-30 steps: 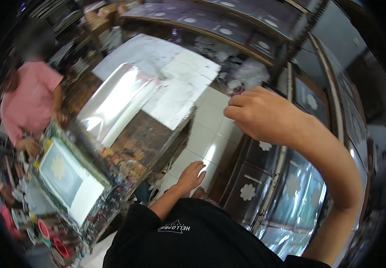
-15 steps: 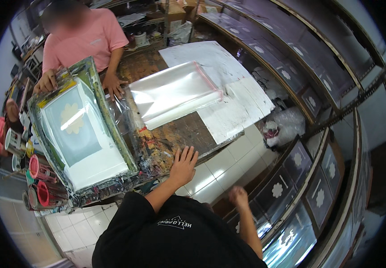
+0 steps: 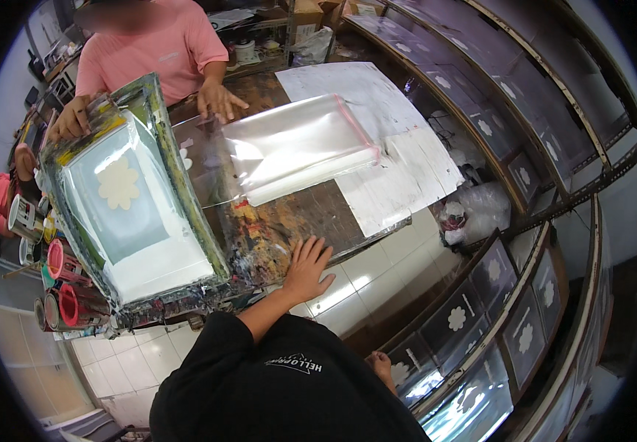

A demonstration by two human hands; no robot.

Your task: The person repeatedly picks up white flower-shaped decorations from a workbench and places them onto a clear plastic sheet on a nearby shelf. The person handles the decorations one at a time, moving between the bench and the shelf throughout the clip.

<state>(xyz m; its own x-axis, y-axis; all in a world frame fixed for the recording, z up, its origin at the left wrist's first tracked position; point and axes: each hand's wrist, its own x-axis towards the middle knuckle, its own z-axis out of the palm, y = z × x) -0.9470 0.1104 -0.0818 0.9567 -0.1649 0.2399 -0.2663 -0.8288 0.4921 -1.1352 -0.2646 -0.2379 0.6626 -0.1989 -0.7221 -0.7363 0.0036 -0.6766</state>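
Note:
My left hand [image 3: 308,271] lies flat on the edge of the paint-stained worktable [image 3: 278,239], fingers stretched and holding nothing. My right hand [image 3: 382,366] hangs low beside the drying rack, its fingers curled, with no held thing visible. Beyond my left hand lies a stack of clear plastic bags [image 3: 296,151] with a pink-red edge strip. To its left is a printing screen [image 3: 118,228] with a pale flower shape and white ink, tilted up by a co-worker's hand [image 3: 69,121]. The co-worker's other hand [image 3: 220,102] is by a clear sheet [image 3: 194,151] bearing a white print, partly hidden under the screen.
Large white boards [image 3: 399,173] lie under the far end of the bags. Drying racks [image 3: 510,309] with flower-printed clear sheets line my right side. Ink pots [image 3: 79,306] stand at the left. A bundle of clear plastic [image 3: 484,206] sits between table and racks.
My right hand has dropped lower and closer to my body; my left hand stays on the table edge. The co-worker's hand has risen off the table, and more of the printed clear sheet shows.

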